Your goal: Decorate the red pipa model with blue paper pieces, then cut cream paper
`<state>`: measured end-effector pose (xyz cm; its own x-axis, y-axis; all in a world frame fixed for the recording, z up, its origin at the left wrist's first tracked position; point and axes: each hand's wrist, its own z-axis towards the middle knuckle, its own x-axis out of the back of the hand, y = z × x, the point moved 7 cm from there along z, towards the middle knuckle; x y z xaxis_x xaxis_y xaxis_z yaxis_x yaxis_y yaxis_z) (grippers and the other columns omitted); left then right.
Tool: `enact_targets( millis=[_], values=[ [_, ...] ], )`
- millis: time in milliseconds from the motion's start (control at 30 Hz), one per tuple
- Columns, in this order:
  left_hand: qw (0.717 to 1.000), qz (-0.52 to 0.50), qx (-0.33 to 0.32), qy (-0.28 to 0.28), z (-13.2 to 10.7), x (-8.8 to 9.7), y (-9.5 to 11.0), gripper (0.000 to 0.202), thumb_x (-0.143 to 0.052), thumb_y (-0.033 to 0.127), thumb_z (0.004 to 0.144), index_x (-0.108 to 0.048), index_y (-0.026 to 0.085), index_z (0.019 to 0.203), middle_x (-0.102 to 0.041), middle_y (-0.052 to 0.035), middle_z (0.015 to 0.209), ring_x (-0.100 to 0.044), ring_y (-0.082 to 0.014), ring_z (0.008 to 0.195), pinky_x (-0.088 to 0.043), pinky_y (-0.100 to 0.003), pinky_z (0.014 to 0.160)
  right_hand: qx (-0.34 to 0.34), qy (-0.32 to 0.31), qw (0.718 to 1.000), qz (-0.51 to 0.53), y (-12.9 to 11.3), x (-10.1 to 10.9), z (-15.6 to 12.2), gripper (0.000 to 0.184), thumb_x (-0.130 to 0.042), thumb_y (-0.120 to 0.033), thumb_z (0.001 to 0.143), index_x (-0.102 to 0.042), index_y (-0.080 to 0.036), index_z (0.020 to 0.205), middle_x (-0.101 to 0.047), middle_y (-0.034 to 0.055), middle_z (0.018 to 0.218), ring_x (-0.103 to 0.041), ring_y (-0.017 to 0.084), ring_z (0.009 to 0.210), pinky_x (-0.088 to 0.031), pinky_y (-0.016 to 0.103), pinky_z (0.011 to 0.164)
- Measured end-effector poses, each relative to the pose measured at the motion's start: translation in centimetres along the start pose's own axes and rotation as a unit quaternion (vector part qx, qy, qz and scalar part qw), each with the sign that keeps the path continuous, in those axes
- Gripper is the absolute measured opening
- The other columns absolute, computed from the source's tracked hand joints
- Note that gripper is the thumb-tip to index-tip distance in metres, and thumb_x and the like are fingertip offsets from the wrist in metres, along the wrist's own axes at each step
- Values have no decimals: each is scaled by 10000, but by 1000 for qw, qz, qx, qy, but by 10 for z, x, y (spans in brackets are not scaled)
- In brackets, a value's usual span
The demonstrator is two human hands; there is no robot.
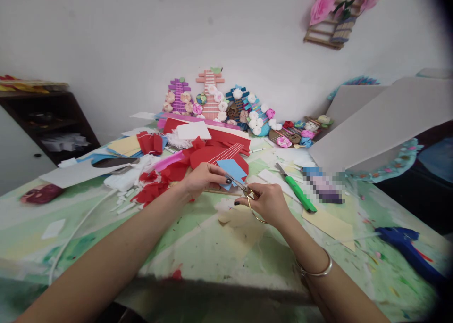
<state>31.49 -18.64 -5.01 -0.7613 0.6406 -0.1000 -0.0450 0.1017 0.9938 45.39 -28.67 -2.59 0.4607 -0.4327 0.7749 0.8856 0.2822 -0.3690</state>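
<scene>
Left hand is finger-pinching a flat, angular light-blue paper piece — right hand is gripping gold-handled metal scissors right at it.

Backed by a plain, pale grey-white wall, marked here and there with faint smudges. Adorned high on the right with a ladder-like wooden rack bearing large pink and red paper flowers. Flanked on the left by a dark brown cabinet with open shelves — stacked inside with white papers, topped with something yellow and red — and, just left of the shelves, by a pale door with a round dark knob. Spanned by a broad table, surfaced in green and white with scattered paint-like stains. Lit softly, with dim shade below the table's near edge.
</scene>
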Motion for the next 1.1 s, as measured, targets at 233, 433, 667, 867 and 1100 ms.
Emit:
enact_targets(
  millis=[233, 433, 667, 867, 1100],
  values=[
    [1000, 1, 0, -7, 0, 0, 0, 116, -762, 117, 570, -724, 129, 679, -702, -44, 680, -643, -130, 622, -545, -256, 651, 9, 2, 1000, 8, 0, 1, 0, 534, -589, -686, 725, -619, -168, 599, -521, -13, 487, -380, 89, 459, -267, 221, 498],
    [1000, -8, 2, -10, 1, 0, -1, 119, -762, 117, 563, -721, 129, 674, -698, -39, 672, -636, -119, 598, -543, -240, 629, 7, -6, 1000, 8, -1, 1, 0, 548, -578, -695, 726, -608, -165, 592, -512, -18, 490, -371, 86, 464, -262, 221, 500],
    [1000, 4, 6, -9, 1, 1, -2, 129, -772, 131, 551, -717, 125, 669, -695, -43, 671, -637, -126, 604, -544, -237, 615, 5, -13, 1000, 4, 0, 0, 0, 552, -578, -696, 726, -599, -165, 578, -488, -21, 473, -368, 88, 463, -252, 228, 492],
    [1000, 21, 11, -13, 1, 1, -2, 132, -783, 164, 562, -723, 130, 675, -697, -50, 677, -634, -126, 605, -536, -239, 618, 9, -23, 1000, 5, -2, 1, 0, 515, -590, -658, 749, -604, -171, 582, -503, -13, 481, -380, 95, 465, -245, 238, 482],
    [999, 44, 12, -5, 2, 5, -4, 142, -791, 174, 557, -717, 132, 672, -694, -45, 670, -639, -130, 612, -526, -240, 615, 6, -33, 999, 0, -1, 0, 0, 509, -595, -648, 752, -608, -166, 586, -511, -10, 491, -367, 93, 469, -249, 238, 492]
  ],
)
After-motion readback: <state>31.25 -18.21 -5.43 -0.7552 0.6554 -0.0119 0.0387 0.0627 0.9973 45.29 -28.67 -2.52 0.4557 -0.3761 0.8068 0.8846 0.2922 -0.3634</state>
